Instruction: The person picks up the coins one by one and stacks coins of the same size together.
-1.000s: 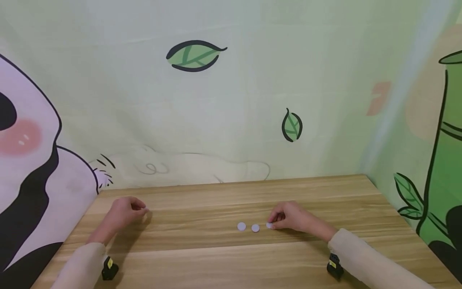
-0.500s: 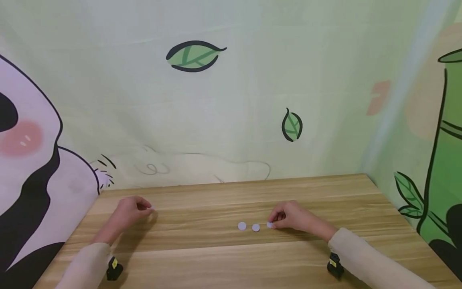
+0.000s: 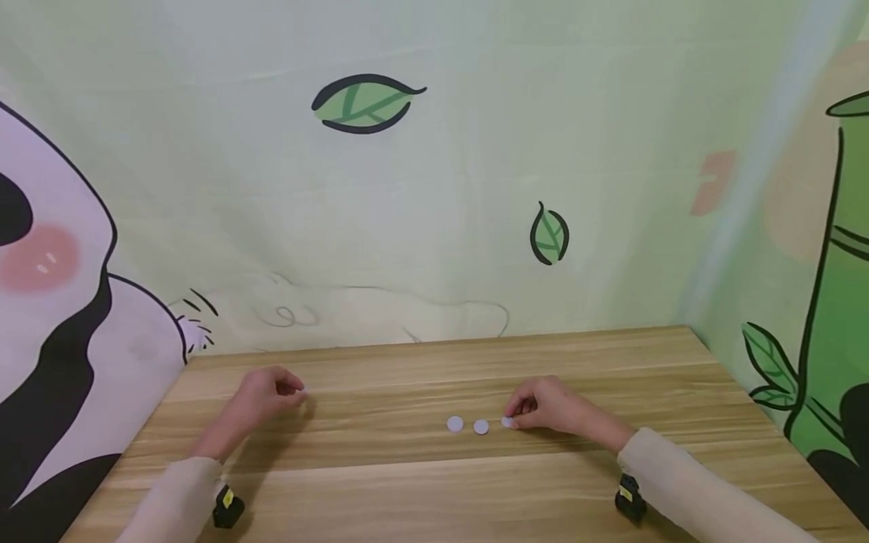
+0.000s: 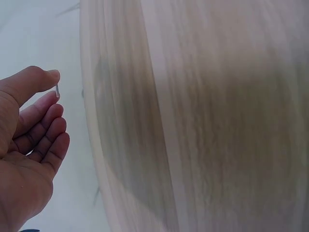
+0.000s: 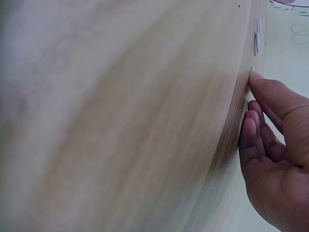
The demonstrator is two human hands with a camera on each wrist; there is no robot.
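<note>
My left hand (image 3: 265,396) pinches a small thin white disc (image 4: 57,91) between thumb and index fingertip, raised above the left part of the table, its shadow lying below. In the left wrist view that disc shows edge-on. My right hand (image 3: 551,405) is low at the table right of centre, with thumb and curled fingers pinching another white disc (image 3: 507,422), partly covered by the fingertips. Two more white discs lie flat on the wood, in a row with it: the middle disc (image 3: 480,427) and the left disc (image 3: 455,424).
The wooden table (image 3: 380,498) ends at the back against a pale green curtain (image 3: 448,188) printed with leaves. A printed panda (image 3: 142,339) is at the left, a printed bamboo stalk at the right. A black wrist device (image 3: 228,507) hangs under each forearm.
My left hand has moved to the right above the table, carrying its white disc. My right hand and the discs by it have stayed in place.
</note>
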